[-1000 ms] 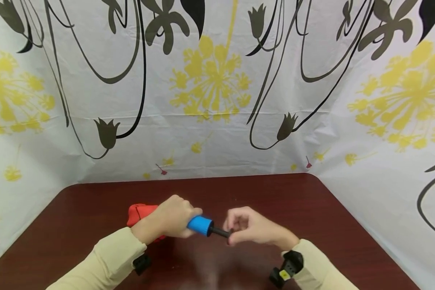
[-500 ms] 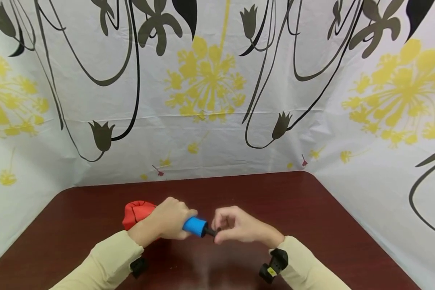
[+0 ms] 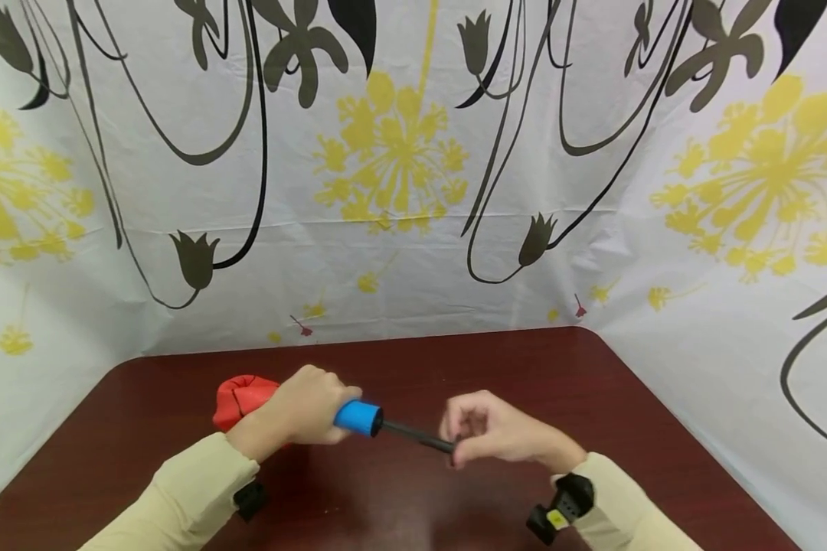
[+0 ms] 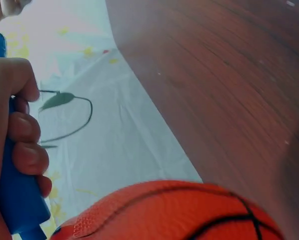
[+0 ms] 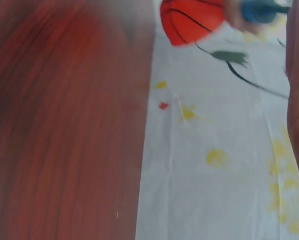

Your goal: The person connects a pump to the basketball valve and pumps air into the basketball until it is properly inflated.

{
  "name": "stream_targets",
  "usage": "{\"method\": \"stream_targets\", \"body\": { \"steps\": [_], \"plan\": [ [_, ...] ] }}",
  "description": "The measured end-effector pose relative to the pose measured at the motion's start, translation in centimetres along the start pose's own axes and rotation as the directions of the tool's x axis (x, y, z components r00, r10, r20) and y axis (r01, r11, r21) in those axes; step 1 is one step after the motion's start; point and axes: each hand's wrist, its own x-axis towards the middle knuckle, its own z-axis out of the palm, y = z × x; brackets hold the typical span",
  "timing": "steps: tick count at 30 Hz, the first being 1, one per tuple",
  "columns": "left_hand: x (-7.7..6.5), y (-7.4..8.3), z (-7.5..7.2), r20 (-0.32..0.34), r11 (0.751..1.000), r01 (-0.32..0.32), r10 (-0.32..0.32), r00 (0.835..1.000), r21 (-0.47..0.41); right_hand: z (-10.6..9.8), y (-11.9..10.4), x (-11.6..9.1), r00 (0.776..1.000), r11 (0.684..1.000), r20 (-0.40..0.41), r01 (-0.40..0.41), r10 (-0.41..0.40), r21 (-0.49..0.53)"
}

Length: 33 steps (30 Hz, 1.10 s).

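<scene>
My left hand point(image 3: 308, 407) grips the blue barrel of a hand pump point(image 3: 358, 417), with the fingers wrapped round it in the left wrist view. A thin black rod point(image 3: 413, 435) sticks far out of the barrel toward the right. At its outer end, my right hand point(image 3: 492, 432) pinches the pump's handle between thumb and fingers. Behind the left hand is a red ball point(image 3: 243, 398) with black seam lines, dented and soft-looking in the head view. Below the pump's lower end in the left wrist view, the ball point(image 4: 174, 210) shows close up. Where pump and ball meet is hidden.
A dark red-brown table point(image 3: 413, 505) with rounded far corners lies under both hands. Right behind it and at both sides hangs a white sheet point(image 3: 413, 306) with flower prints. Both wrists carry black strapped-on cameras.
The right hand first moved left, pushing the rod into the barrel, then drew back right, so more rod shows now. Left hand, pump barrel and ball have shifted slightly left.
</scene>
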Motion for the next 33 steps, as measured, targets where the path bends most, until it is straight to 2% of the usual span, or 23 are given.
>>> {"method": "stream_targets", "body": {
  "steps": [2,4,7,11,14,17,19,22,26,30,33],
  "plan": [
    [0.5,0.3,0.0,0.011,1.000,-0.006,0.006,1.000,-0.001,0.6,0.9,1.3,0.999,0.996,-0.043,0.012,-0.016,-0.087],
    [0.8,0.5,0.1,0.005,1.000,-0.007,0.007,1.000,-0.015,1.1,1.6,2.4,0.996,0.992,-0.086,0.011,-0.022,-0.129],
    [1.0,0.8,0.6,-0.024,0.998,-0.022,0.021,1.000,-0.059,1.3,1.9,2.9,0.994,0.995,-0.111,-0.019,0.008,-0.099],
    [0.8,0.6,1.0,-0.045,0.994,-0.044,0.040,0.998,-0.101,0.6,0.7,1.6,0.995,0.997,-0.067,-0.070,0.072,0.023],
    [0.4,0.2,0.9,-0.049,0.995,-0.024,0.019,0.999,-0.092,-0.5,-0.5,-0.1,0.999,0.990,0.007,-0.048,0.047,0.131],
    [0.1,-0.2,0.8,-0.042,0.998,-0.001,-0.002,0.999,-0.068,-1.3,-0.8,-1.2,0.998,0.981,0.059,-0.021,0.010,0.192],
    [0.3,-0.1,0.8,-0.029,0.999,-0.008,0.007,1.000,-0.048,-1.3,-0.4,-1.1,0.998,0.984,0.067,-0.022,0.010,0.175],
    [1.0,0.3,1.0,-0.015,0.999,-0.047,0.046,0.999,-0.025,-0.6,1.1,0.2,0.998,0.995,0.052,-0.051,0.047,0.090],
    [1.2,0.7,1.2,-0.002,0.998,-0.062,0.062,0.998,-0.023,0.8,2.8,2.2,0.997,0.997,-0.011,-0.075,0.075,0.018],
    [0.5,0.5,1.4,0.001,0.997,-0.057,0.057,0.998,-0.043,1.3,2.7,2.2,0.993,0.993,-0.062,-0.093,0.098,0.070],
    [-0.1,0.1,1.3,-0.014,0.996,-0.059,0.058,0.998,-0.068,0.7,1.6,0.8,0.995,0.984,-0.032,-0.091,0.097,0.153]
  ]
}}
